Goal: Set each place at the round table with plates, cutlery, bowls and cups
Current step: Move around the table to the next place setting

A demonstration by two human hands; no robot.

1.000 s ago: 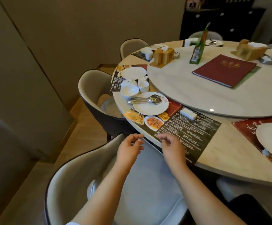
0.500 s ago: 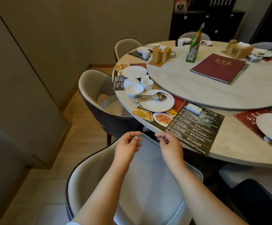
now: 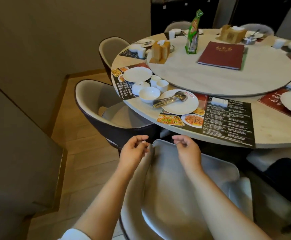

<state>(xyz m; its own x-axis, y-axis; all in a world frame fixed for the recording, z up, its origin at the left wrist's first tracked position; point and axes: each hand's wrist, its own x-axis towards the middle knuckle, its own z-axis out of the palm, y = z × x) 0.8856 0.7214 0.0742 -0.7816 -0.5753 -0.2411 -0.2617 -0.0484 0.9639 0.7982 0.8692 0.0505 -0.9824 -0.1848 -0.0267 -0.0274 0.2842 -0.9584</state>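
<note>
My left hand [image 3: 134, 150] and my right hand [image 3: 187, 149] hover side by side over the back of a grey chair [image 3: 176, 187], fingers loosely curled, holding nothing. Beyond them the round table [image 3: 269, 134] carries a white plate [image 3: 180, 104] with a spoon and fork [image 3: 169, 99] across it. Two white bowls [image 3: 149, 94], one of them upside down, and two white cups [image 3: 162, 84] stand to its left. A second empty plate [image 3: 137, 74] lies farther left on a menu placemat [image 3: 122, 87]. A black menu placemat [image 3: 228, 120] bears a folded napkin [image 3: 218, 101].
A marble turntable [image 3: 210, 80] holds a red menu book [image 3: 221, 55], a green packet [image 3: 193, 33] and wooden tissue holders [image 3: 159, 51]. Another grey chair [image 3: 96, 101] stands tucked at the left. A dark chair [image 3: 287, 172] is at right. Beige wall panels [image 3: 19, 118] close in on the left.
I have stepped back from the table; both hands have drawn off the placemat edge and now sit over the chair back. The view has swung so more of the far settings shows.
</note>
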